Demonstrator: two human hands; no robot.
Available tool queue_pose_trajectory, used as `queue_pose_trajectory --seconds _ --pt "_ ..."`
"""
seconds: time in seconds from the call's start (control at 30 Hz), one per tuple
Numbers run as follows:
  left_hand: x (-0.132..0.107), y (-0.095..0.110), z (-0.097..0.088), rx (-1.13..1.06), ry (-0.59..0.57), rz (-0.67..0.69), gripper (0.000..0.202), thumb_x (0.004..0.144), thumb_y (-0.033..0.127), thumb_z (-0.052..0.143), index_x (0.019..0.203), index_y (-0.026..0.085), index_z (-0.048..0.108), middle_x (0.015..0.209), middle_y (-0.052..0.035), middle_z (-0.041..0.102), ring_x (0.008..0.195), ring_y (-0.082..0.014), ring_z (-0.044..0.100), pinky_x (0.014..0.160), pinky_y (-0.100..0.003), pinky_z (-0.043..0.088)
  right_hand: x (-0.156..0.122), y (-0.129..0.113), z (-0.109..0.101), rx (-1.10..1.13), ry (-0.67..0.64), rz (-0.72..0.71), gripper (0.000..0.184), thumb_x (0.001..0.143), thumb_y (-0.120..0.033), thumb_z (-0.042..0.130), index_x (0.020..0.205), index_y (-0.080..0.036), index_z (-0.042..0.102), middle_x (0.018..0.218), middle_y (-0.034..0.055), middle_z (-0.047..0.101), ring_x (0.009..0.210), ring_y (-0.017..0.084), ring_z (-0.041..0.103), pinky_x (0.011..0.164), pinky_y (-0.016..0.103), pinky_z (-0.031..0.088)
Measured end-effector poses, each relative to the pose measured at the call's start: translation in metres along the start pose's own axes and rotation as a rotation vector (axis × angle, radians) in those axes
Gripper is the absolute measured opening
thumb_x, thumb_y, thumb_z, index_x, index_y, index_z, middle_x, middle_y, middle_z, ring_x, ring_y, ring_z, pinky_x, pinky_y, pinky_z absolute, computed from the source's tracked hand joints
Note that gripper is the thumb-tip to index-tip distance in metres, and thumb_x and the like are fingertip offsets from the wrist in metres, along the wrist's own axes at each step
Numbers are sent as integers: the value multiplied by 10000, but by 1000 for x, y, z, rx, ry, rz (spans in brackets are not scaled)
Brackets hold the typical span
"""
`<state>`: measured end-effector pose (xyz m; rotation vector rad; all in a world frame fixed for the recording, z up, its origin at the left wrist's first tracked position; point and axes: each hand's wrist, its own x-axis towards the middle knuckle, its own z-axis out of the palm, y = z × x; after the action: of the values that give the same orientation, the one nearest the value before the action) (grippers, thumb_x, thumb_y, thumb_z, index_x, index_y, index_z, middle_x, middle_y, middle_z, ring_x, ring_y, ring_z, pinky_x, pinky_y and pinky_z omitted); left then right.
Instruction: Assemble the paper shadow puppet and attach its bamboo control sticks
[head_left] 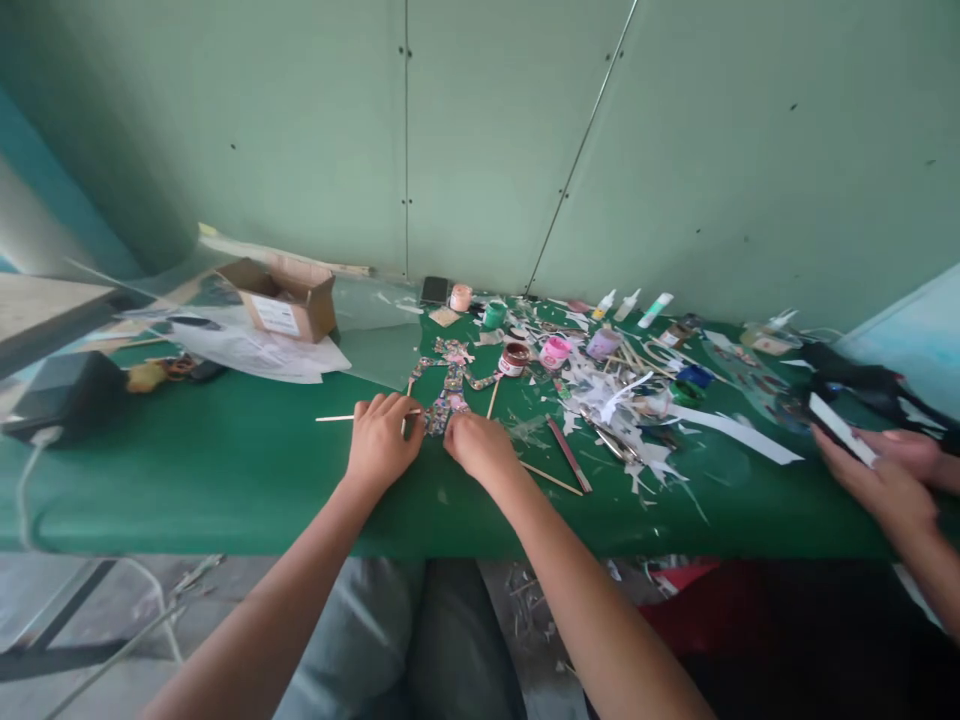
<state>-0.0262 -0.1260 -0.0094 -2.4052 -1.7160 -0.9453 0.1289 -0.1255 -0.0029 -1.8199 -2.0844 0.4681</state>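
Observation:
A flat, patterned paper puppet [454, 380] with outstretched arms lies on the green tabletop in front of me. Thin wooden sticks reach down from its arms, one of them the right-hand stick [493, 397]. My left hand [382, 440] is closed at the puppet's lower left, fingers bent down; what they grip is hidden. Another thin stick [334, 418] passes behind that hand. My right hand [480, 445] is curled closed on the puppet's lower right part, covering it. Beside it lie a loose stick [551, 478] and a dark pink pencil-like bundle [570, 455].
Open paint jars [556, 352] stand behind the puppet. Paper scraps [611, 395] and metal scissors [616, 443] lie to the right. A cardboard box [289, 300] and a black adapter [67, 395] are left. At far right, another person's hands [892, 480] hold a phone-like object.

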Motion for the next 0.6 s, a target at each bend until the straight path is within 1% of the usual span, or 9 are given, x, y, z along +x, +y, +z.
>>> queue_pose_trajectory --seconds 0.07,0.13,0.17,0.23,0.33,0.4,0.43,0.5,0.6 --pt "-3 1 -2 -76 4 -22 140 898 206 494 848 186 624 856 -64 694 875 -252 591 808 -374 329 -4 -1 -1 84 65 12 101 822 -106 536 801 -147 627 932 167 720 912 267 690 787 320 464" --pt "-7 2 -3 -128 1 -1 136 899 218 506 890 183 637 881 -59 699 891 -243 597 815 -364 341 -9 1 0 214 142 9 89 828 -137 522 773 -172 583 914 134 711 890 240 674 790 310 462" --pt "-9 3 -4 -152 -5 20 137 901 228 516 924 185 645 907 -55 703 901 -234 601 818 -354 350 -11 2 1 294 175 6 91 837 -165 511 761 -185 558 874 108 703 852 219 665 772 297 465" --pt "-12 6 -5 -194 -16 66 167 908 245 530 1008 192 654 984 -53 708 936 -215 606 826 -333 365 -16 5 6 468 219 2 109 846 -215 482 741 -205 505 744 50 659 721 173 630 689 266 470" --pt "-17 8 -6 -239 -34 129 226 925 280 533 1093 195 657 1066 -65 701 989 -215 599 850 -330 368 -22 9 20 725 247 -6 105 823 -236 450 720 -226 430 584 -32 536 543 121 529 559 233 448" --pt "-19 9 -5 -251 -61 176 233 918 309 557 1089 199 671 1048 -60 708 986 -220 596 864 -337 365 -26 10 27 882 260 -25 109 791 -265 487 735 -236 398 569 -64 504 513 101 496 535 219 442" --pt "-19 9 -5 -254 -75 199 230 907 316 578 1081 205 680 1031 -52 712 979 -220 596 869 -338 364 -27 10 29 953 262 -35 146 770 -294 524 751 -240 391 575 -75 509 504 95 489 521 216 439" --pt "-20 8 -4 -257 -95 228 218 880 306 619 1064 218 695 1001 -39 719 966 -219 599 875 -337 368 -29 10 30 1075 250 -54 270 705 -368 622 773 -246 391 581 -90 530 480 89 480 480 210 421" --pt "-20 6 -3 -257 -88 225 197 853 301 652 1021 218 713 989 -41 730 955 -223 613 864 -337 384 -30 9 28 1199 220 -81 416 576 -449 743 734 -240 420 532 -108 505 443 79 460 434 200 384"
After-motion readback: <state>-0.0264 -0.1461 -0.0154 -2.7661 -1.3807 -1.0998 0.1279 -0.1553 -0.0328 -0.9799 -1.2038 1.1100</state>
